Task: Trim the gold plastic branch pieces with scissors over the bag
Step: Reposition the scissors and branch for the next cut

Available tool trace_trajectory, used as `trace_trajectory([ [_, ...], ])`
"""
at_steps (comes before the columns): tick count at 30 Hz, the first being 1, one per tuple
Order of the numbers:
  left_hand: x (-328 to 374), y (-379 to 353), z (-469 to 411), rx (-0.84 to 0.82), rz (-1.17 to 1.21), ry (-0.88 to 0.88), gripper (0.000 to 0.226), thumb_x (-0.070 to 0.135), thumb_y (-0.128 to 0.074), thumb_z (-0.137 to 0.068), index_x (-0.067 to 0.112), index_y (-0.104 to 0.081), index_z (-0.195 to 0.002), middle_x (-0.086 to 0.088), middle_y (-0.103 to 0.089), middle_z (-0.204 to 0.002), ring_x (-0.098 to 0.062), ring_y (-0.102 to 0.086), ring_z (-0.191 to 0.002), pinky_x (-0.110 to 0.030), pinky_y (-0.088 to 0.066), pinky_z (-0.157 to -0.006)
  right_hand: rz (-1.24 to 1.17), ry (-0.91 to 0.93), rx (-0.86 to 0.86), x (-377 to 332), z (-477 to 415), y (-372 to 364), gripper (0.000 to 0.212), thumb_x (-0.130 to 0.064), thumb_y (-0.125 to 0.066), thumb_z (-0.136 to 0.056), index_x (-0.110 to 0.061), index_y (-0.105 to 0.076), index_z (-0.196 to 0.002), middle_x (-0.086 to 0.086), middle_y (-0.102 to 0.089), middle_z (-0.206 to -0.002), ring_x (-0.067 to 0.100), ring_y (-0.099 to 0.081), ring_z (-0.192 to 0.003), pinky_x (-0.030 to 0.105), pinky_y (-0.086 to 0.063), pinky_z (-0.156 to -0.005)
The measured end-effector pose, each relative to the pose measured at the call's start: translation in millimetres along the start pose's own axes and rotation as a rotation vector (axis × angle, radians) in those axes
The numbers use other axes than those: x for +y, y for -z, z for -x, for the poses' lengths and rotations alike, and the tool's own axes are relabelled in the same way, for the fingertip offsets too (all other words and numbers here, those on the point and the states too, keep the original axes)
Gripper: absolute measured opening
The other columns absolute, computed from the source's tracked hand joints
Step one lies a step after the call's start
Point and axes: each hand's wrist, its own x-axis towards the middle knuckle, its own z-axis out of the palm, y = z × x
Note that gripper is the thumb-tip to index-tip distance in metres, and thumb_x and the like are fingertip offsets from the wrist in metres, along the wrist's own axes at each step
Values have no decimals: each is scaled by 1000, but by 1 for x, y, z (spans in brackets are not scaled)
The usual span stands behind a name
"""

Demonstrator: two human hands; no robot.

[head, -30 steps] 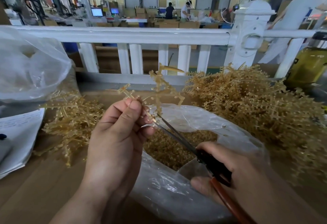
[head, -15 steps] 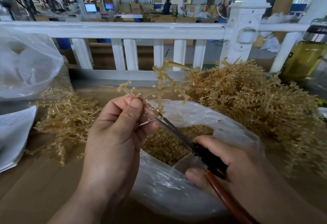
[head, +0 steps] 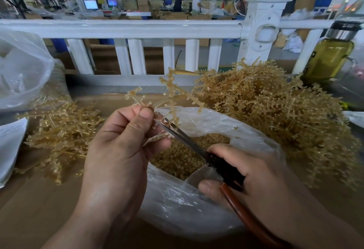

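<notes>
just above the bag (head: 197,199), gold branch (head: 173,91) pinched in left fingers (head: 141,118), scissors (head: 189,142) beside

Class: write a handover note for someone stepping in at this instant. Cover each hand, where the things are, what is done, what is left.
Left hand pinches a branch over the bag.
Right hand grips the scissors, blades at the branch.
Done: cut bits lie in the bag; a small pile lies on the left, probably finished stems.
Left: this branch, then the big pile on the right.
</notes>
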Motion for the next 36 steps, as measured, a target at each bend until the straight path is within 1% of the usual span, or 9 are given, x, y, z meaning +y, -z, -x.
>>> trace_trajectory([
  [4, -1, -1, 0, 14, -13, 30, 10, 34, -68, -80, 26, -68, -73, -4, -68, -87, -16, -65, -78, -25, -56, -60, 2, -13, 17, 2, 1, -1, 47, -76, -51, -74, -44, -53, -108, -23, -61, -89, -2, -60, -75, 16, -46, -66],
  [9, -2, -1, -2, 45, -29, 30, 11, 35, -68, -78, 25, -67, -74, -6, -70, -87, -17, -66, -78, -26, -56, -60, -11, -6, 28, 3, 0, 1, 49, -76, -51, -74, -42, -55, -108, -23, -60, -87, -1, -59, -71, 16, -46, -62],
  [13, -3, -2, -2, 36, -31, 25, 9, 30, -66, -81, 25, -65, -74, -3, -68, -85, -14, -65, -78, -26, -56, -60, -27, 9, 12, 2, -1, 1, 47, -72, -56, -76, -38, -58, -107, -21, -61, -86, 1, -60, -70, 16, -44, -58],
  [16, -3, -2, -2, 33, -12, 26, 11, 28, -65, -84, 25, -64, -74, 0, -66, -83, -11, -65, -77, -24, -56, -59, -19, 6, 8, 1, -1, 1, 44, -69, -60, -76, -39, -57, -108, -22, -60, -89, -1, -60, -74, 15, -45, -61],
  [22, -5, -2, -2, 17, 3, 9, 16, 24, -62, -90, 26, -64, -74, 2, -66, -83, -11, -65, -78, -25, -56, -61, -8, -11, 7, 2, 0, 1, 45, -70, -61, -76, -42, -56, -112, -18, -61, -82, -1, -59, -74, 14, -43, -61],
  [29, -6, -3, -1, 23, 20, 10, 13, 26, -64, -87, 26, -65, -74, 2, -66, -83, -12, -64, -77, -25, -56, -62, -14, -17, -2, 2, 0, -1, 51, -76, -54, -75, -48, -47, -118, -24, -61, -92, -7, -58, -83, 15, -46, -73],
  [31, -6, -3, -1, 22, 33, 16, 12, 26, -63, -87, 26, -65, -75, 2, -66, -82, -12, -63, -76, -25, -56, -62, -23, -18, -11, 2, -1, -1, 48, -73, -56, -77, -45, -50, -115, -26, -59, -97, -7, -58, -82, 15, -46, -72],
  [34, -6, -4, 0, 14, 42, 14, 13, 26, -62, -89, 25, -64, -75, 1, -65, -81, -13, -63, -76, -26, -57, -63, -29, -18, -16, 2, -1, 0, 43, -70, -60, -79, -43, -53, -111, -25, -59, -93, -5, -58, -75, 15, -45, -67],
  [36, -6, -4, 0, 8, 47, 9, 14, 25, -61, -90, 25, -64, -76, 0, -65, -81, -14, -62, -76, -26, -56, -62, -23, -19, -18, 3, 0, -1, 46, -72, -59, -78, -44, -51, -114, -23, -61, -94, -5, -59, -79, 16, -46, -69],
])
